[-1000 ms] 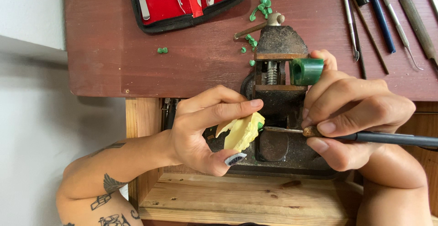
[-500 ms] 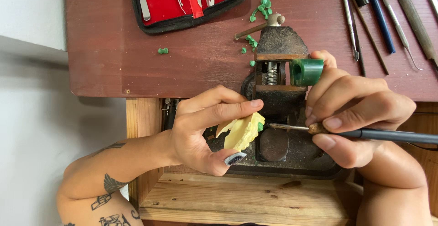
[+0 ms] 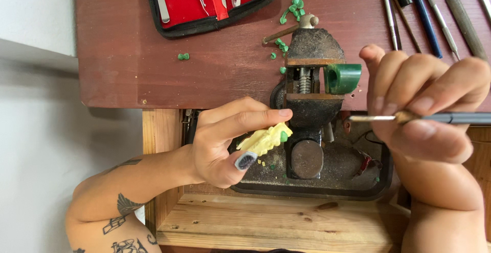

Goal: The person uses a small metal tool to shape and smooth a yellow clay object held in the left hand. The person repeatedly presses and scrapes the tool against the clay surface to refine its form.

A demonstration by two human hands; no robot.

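Pinching a small pale-yellow carved wax piece (image 3: 263, 140) between your left hand (image 3: 225, 148) fingers, over the dark metal tray (image 3: 312, 189); your right hand (image 3: 424, 105) is gripping a slim metal-tipped carving tool (image 3: 409, 117). Risk: squeezing is likely cracking the wax; the tip is slipping toward your thumb.

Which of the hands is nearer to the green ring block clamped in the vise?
Right. The right hand is just beside the green block, apart from it; the left hand sits lower, beyond the vise.
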